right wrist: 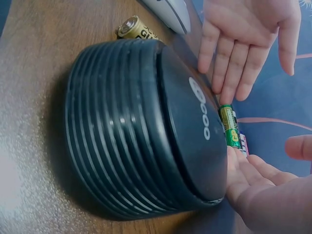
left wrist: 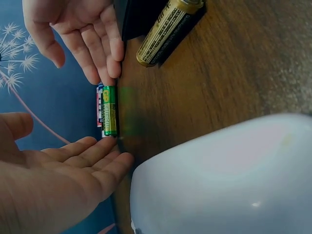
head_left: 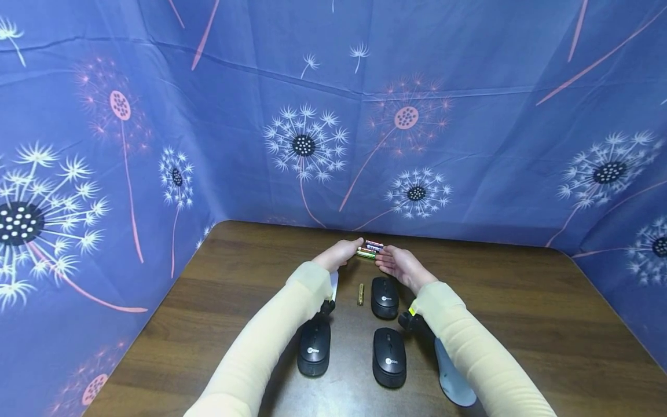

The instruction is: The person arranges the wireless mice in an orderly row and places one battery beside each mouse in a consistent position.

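Several batteries lie side by side between my two hands near the table's back edge: a green battery [head_left: 366, 253] in front, and behind it a red, white and blue battery [head_left: 374, 245]. The left hand [head_left: 340, 253] is at their left end, fingers extended and palm turned inward. At the right end, the right hand [head_left: 402, 265] mirrors it, also with extended fingers. In the left wrist view, fingertips of both hands reach the ends of the green battery [left wrist: 110, 111]; whether they press cannot be told. Nearer me a gold battery [head_left: 361, 294] lies alone, beside a black mouse [head_left: 385, 297].
Two more black mice, one on the left [head_left: 314, 348] and one on the right [head_left: 389, 358], sit closer to me. A white mouse [head_left: 334, 282] is partly hidden by the left wrist. A grey mouse [head_left: 454, 376] lies by the right forearm. Patterned blue cloth [head_left: 354, 197] hangs behind the table.
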The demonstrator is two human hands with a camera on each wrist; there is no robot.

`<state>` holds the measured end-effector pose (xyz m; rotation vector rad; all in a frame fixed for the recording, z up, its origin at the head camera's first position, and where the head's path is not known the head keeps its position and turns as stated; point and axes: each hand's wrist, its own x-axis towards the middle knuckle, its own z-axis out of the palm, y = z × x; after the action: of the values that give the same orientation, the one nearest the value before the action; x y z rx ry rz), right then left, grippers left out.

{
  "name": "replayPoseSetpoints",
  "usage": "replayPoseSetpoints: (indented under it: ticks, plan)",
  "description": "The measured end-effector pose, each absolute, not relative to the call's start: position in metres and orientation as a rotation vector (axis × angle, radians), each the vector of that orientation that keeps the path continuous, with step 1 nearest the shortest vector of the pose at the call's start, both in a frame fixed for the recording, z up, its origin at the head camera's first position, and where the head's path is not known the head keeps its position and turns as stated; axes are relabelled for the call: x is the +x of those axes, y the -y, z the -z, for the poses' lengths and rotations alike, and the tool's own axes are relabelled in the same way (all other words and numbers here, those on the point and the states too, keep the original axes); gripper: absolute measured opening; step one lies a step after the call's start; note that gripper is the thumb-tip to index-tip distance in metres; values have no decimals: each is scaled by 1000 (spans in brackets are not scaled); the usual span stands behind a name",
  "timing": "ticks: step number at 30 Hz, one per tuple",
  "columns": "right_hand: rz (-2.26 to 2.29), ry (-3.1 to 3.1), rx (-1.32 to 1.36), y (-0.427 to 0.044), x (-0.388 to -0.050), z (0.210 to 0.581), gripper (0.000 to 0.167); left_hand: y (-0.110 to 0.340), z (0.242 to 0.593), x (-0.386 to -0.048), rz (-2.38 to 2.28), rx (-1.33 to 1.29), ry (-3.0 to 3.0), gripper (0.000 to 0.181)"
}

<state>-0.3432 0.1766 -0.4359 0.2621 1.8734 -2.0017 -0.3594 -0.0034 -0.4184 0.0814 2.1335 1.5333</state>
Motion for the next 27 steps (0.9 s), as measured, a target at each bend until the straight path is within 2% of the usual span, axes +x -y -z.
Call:
replayPoseSetpoints:
  ticks: [27]
  plan:
    - [2048,-1828,283,-183,-338,439,49,-2,421,-355,-1622,58,-2116,57]
